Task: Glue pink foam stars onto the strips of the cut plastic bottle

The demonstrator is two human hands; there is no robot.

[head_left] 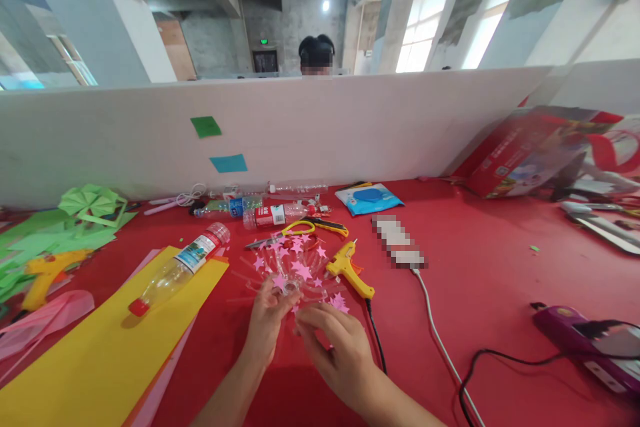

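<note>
A clear plastic bottle top [290, 287], cut into strips that fan outward, carries several pink stars [301, 271] on its strips. My left hand [266, 320] grips it near the neck, thumb and fingers closed on it. Close beside it on the right is my right hand [343, 347], its fingertips pinched together; whether something small sits between them is hidden. Just beyond the right hand lies a small pile of loose pink stars [339, 303]. A yellow glue gun [350, 269] rests to the right of the cut bottle. Yellow-handled scissors [299, 228] lie behind it.
At left, a plastic bottle [175, 273] lies on yellow paper [100, 347], near green paper pieces [90, 210] and another glue gun [47, 277]. Behind are more bottles [277, 215], a utility knife [330, 225] and a wipes pack [370, 198]. Cables and a purple power strip [575, 340] lie right.
</note>
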